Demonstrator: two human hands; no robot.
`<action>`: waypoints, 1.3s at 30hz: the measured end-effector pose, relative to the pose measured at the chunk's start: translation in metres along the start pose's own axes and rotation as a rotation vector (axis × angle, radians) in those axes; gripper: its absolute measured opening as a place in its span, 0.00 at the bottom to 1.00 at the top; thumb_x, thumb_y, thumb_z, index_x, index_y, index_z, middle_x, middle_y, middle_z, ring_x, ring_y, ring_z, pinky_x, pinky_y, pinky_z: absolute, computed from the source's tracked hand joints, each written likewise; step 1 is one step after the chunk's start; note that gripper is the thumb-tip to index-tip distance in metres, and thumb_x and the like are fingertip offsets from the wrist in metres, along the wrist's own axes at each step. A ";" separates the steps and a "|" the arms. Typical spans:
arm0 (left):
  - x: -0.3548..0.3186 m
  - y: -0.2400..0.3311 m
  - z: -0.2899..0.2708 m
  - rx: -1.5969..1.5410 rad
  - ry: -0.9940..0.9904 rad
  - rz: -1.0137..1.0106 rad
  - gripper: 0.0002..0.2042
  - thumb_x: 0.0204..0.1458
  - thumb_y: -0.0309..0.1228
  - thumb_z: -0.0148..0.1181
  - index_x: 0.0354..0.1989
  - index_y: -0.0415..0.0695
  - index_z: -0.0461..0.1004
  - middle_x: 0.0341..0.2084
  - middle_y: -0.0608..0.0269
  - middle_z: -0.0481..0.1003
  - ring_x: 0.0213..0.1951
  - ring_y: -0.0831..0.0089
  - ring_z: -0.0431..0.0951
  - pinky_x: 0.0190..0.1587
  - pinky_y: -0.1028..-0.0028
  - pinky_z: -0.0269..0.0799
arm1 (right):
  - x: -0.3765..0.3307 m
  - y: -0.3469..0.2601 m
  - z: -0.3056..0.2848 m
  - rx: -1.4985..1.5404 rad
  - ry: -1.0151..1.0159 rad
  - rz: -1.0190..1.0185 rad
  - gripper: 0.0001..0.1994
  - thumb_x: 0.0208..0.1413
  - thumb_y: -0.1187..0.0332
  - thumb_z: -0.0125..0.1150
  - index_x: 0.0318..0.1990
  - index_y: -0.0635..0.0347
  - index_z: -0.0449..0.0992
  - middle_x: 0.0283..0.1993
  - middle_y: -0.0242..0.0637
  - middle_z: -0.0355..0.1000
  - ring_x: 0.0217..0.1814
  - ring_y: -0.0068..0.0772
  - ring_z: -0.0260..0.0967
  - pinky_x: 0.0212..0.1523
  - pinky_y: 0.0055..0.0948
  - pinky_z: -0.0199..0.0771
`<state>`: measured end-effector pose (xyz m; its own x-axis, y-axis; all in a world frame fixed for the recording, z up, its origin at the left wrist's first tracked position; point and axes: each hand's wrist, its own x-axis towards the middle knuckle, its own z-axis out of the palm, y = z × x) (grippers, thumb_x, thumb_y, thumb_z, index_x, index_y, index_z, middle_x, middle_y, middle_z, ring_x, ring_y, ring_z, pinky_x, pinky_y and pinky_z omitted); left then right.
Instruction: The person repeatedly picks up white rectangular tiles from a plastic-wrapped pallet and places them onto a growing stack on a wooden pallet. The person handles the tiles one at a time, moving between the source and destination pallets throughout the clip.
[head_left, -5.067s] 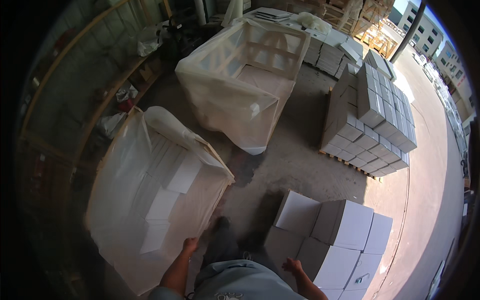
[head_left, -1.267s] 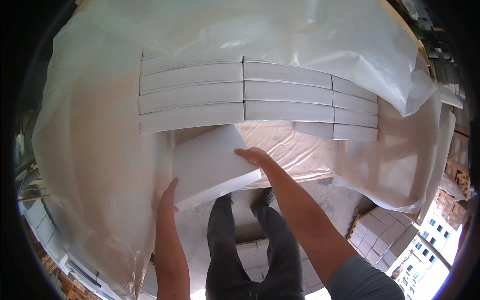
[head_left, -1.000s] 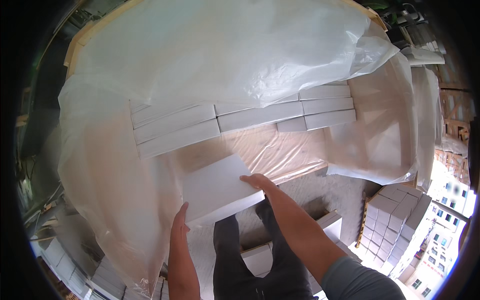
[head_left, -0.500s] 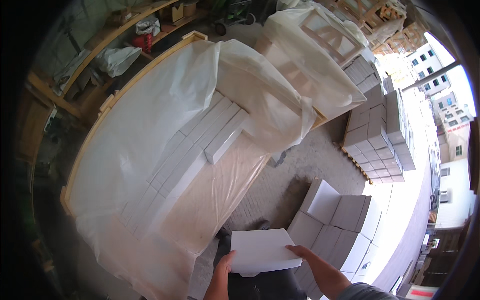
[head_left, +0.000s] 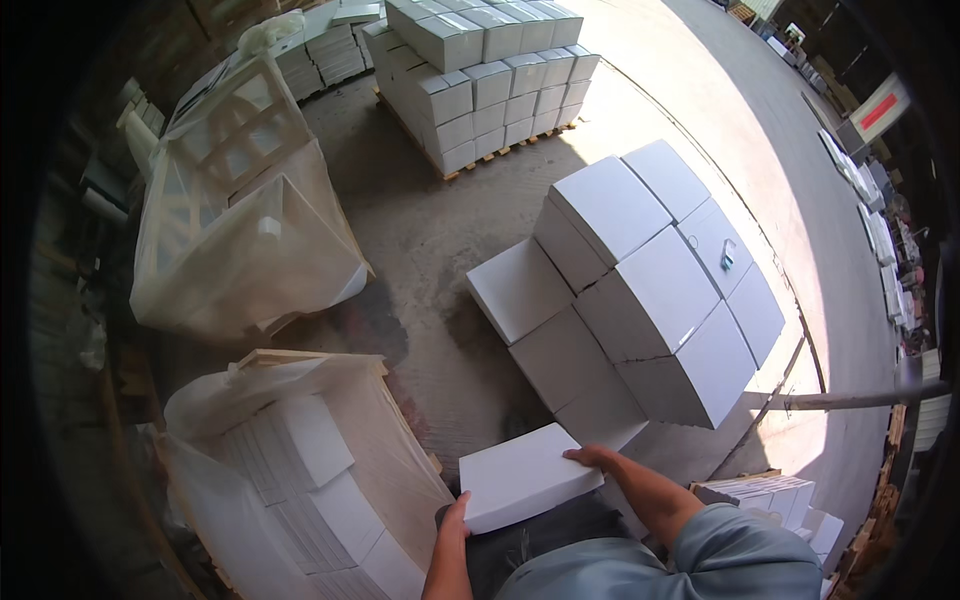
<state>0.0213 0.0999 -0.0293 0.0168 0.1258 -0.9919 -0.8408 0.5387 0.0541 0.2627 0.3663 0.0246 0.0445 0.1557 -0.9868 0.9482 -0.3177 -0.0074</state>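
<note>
I have a flat white box (head_left: 528, 478) held level in front of my body, above the concrete floor (head_left: 430, 230). My left hand (head_left: 452, 522) grips its near left corner, thumb on top and the other fingers curled under the edge, out of sight. My right hand (head_left: 592, 458) clasps the far right corner, fingers (head_left: 578, 455) closed over the rim.

Just beyond the box, to the right, stands a stack of large white cartons (head_left: 640, 290) on the floor; its nearest carton is close to my right hand but not touching the box. At my left, a wooden crate lined with clear plastic sheeting (head_left: 300, 480) holds rows of the same flat white boxes, packed on edge. Farther left and beyond it sits a second plastic-draped wooden crate (head_left: 240, 230). At the far end of the floor is a pallet of smaller white cartons (head_left: 480, 80), well apart from me. Sunlight falls across the right side of the floor.
</note>
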 end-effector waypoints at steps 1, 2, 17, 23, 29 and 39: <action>0.009 0.016 -0.001 0.062 -0.038 0.008 0.27 0.51 0.45 0.51 0.53 0.38 0.62 0.47 0.54 0.68 0.49 0.60 0.68 0.50 0.61 0.61 | 0.008 0.004 -0.003 0.058 -0.018 0.006 0.35 0.43 0.38 0.53 0.45 0.65 0.72 0.45 0.46 0.69 0.43 0.46 0.69 0.41 0.45 0.68; 0.013 0.031 0.009 0.094 -0.067 0.004 0.27 0.51 0.45 0.50 0.53 0.37 0.61 0.48 0.53 0.68 0.49 0.60 0.68 0.50 0.61 0.61 | 0.013 0.011 -0.006 0.116 -0.032 0.027 0.35 0.43 0.38 0.53 0.45 0.65 0.72 0.45 0.46 0.69 0.43 0.46 0.69 0.41 0.44 0.68; 0.112 0.206 0.202 0.617 -0.170 -0.245 0.23 0.53 0.41 0.48 0.51 0.35 0.63 0.46 0.53 0.69 0.46 0.59 0.70 0.48 0.64 0.65 | 0.050 0.033 -0.020 0.926 -0.001 0.215 0.33 0.47 0.41 0.50 0.46 0.67 0.70 0.42 0.47 0.70 0.41 0.44 0.69 0.40 0.45 0.66; 0.204 0.234 0.272 0.713 -0.232 -0.166 0.23 0.51 0.39 0.51 0.49 0.33 0.64 0.43 0.52 0.71 0.45 0.62 0.71 0.47 0.65 0.65 | 0.125 0.031 -0.050 1.075 0.135 0.173 0.35 0.48 0.42 0.50 0.45 0.74 0.70 0.42 0.50 0.70 0.43 0.41 0.67 0.43 0.35 0.65; 0.260 0.249 0.344 1.015 -0.094 0.042 0.28 0.45 0.47 0.56 0.42 0.30 0.69 0.37 0.52 0.73 0.37 0.64 0.74 0.38 0.71 0.68 | 0.226 0.038 -0.070 1.090 0.335 0.106 0.38 0.46 0.41 0.51 0.42 0.80 0.69 0.45 0.56 0.68 0.46 0.41 0.66 0.49 0.31 0.61; 0.318 0.207 0.266 0.376 -0.008 -0.019 0.27 0.50 0.50 0.47 0.50 0.39 0.63 0.44 0.56 0.70 0.46 0.63 0.69 0.47 0.67 0.66 | 0.307 0.029 0.050 2.498 0.092 0.471 0.25 0.54 0.47 0.42 0.49 0.56 0.67 0.49 0.39 0.67 0.51 0.41 0.63 0.52 0.47 0.59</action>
<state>-0.0033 0.4729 -0.3033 0.0358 0.1188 -0.9923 -0.5826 0.8092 0.0759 0.2885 0.3580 -0.2862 0.1038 -0.1995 -0.9744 -0.9609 -0.2729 -0.0466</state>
